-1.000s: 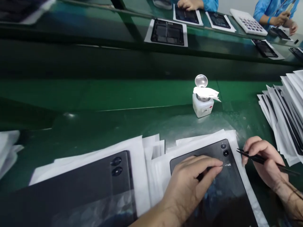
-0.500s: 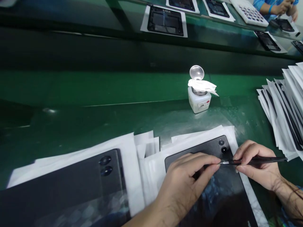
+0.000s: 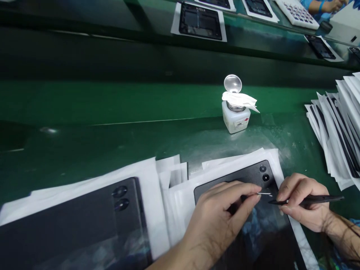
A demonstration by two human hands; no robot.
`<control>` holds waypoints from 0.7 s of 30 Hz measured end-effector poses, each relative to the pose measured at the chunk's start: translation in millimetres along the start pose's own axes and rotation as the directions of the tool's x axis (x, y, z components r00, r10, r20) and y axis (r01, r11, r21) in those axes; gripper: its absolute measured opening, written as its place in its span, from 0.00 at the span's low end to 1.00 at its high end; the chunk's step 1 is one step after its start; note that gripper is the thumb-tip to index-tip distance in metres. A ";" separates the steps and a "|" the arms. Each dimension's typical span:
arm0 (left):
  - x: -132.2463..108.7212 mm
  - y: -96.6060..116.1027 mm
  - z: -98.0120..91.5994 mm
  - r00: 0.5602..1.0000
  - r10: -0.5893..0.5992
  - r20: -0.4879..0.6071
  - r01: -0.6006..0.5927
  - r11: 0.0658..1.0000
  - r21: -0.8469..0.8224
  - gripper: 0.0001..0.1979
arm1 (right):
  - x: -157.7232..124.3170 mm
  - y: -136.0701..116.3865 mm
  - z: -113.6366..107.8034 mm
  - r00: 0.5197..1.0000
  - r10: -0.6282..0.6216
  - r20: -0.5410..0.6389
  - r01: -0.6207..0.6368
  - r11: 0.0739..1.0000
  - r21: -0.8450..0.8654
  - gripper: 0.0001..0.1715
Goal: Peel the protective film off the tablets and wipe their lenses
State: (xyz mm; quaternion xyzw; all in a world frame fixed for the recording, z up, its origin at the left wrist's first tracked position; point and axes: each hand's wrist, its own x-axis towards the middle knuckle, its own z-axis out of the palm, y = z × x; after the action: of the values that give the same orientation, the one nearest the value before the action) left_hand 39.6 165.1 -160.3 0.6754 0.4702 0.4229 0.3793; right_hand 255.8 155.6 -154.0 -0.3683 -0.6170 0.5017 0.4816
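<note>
My left hand [image 3: 225, 210] is closed, thumb and forefinger pinching a small thin clear strip [image 3: 264, 193] with a bright edge. In my right hand [image 3: 305, 200] are black tweezers [image 3: 317, 198], tip pointing left, a little apart from the strip. Both hands are over a black tablet [image 3: 270, 228] lying on white sheets, its two camera lenses [image 3: 264, 173] facing up near the top corner. Another black tablet [image 3: 84, 221], also with two lenses, lies on white sheets [image 3: 149, 168] at the left, touched by neither hand.
A white dispenser bottle [image 3: 236, 119] with its lid up and a white wipe on top stands behind the tablet. At the right leans a stack of white sleeves [image 3: 337, 131]. Open tablet housings [image 3: 200, 21] lie on a raised shelf, where a co-worker's hand [image 3: 334, 5] shows beside a white tray [image 3: 298, 14].
My right hand has drawn the tweezers slightly down and away from the strip, which they were touching or nearly touching. My left hand has barely moved. A pale panel now shows by the co-worker.
</note>
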 end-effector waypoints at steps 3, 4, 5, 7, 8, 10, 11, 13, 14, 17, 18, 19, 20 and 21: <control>-2.0 -1.3 0.1 1.000 0.026 0.002 -0.026 0.999 0.030 0.05 | 5.9 4.5 0.2 0.983 0.148 -0.106 -0.123 0.968 0.217 0.09; -2.8 -1.6 -0.1 0.998 0.054 0.018 -0.055 0.998 0.045 0.05 | 9.9 6.8 -0.7 0.965 0.222 -0.136 -0.175 0.940 0.293 0.09; -3.7 -1.8 0.0 0.995 0.089 0.052 -0.092 0.994 0.063 0.05 | 14.5 9.5 -2.0 0.944 0.296 -0.148 -0.228 0.906 0.356 0.10; -6.0 -2.1 1.2 0.978 0.157 0.137 -0.171 0.981 0.095 0.07 | 23.9 15.3 -5.2 0.899 0.418 -0.131 -0.328 0.840 0.433 0.12; -7.4 -2.5 2.4 0.968 0.184 0.169 -0.203 0.974 0.103 0.09 | 27.9 18.1 -6.8 0.879 0.463 -0.113 -0.368 0.811 0.455 0.14; -10.8 -3.9 5.7 0.961 0.202 0.190 -0.225 0.968 0.107 0.10 | 33.1 22.8 -9.0 0.851 0.519 -0.082 -0.423 0.770 0.478 0.16; -12.6 -4.7 7.3 0.963 0.200 0.181 -0.221 0.969 0.107 0.10 | 34.3 24.6 -9.5 0.843 0.533 -0.071 -0.440 0.759 0.480 0.16; -15.1 -5.9 9.6 0.968 0.188 0.168 -0.206 0.974 0.099 0.09 | 34.6 27.0 -9.8 0.834 0.549 -0.053 -0.462 0.747 0.478 0.16; -15.6 -6.2 10.0 0.971 0.177 0.159 -0.194 0.976 0.100 0.09 | 34.3 27.8 -9.6 0.832 0.552 -0.047 -0.468 0.745 0.476 0.16; -14.4 -6.0 8.7 0.974 0.156 0.164 -0.177 0.977 0.123 0.09 | 33.3 28.5 -8.8 0.829 0.558 -0.036 -0.478 0.741 0.471 0.16; -13.7 -5.9 7.9 0.971 0.154 0.181 -0.179 0.975 0.133 0.10 | 33.4 28.3 -8.6 0.828 0.560 -0.034 -0.481 0.740 0.471 0.16; -13.2 -6.0 7.3 0.968 0.158 0.196 -0.187 0.972 0.141 0.10 | 33.6 27.9 -8.3 0.827 0.561 -0.029 -0.483 0.737 0.473 0.16; -13.2 -6.4 6.9 0.963 0.167 0.212 -0.200 0.969 0.144 0.11 | 33.9 27.3 -8.1 0.827 0.562 -0.025 -0.484 0.733 0.477 0.16; -13.7 -7.0 6.7 0.958 0.171 0.229 -0.207 0.968 0.144 0.10 | 34.2 26.7 -8.0 0.826 0.563 -0.022 -0.485 0.730 0.482 0.15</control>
State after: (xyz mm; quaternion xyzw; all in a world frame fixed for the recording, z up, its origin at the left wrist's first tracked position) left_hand 40.9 153.2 -172.0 0.7884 0.3931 0.3414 0.3277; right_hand 253.6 195.8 -172.0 -0.4446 -0.3096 0.7149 0.4420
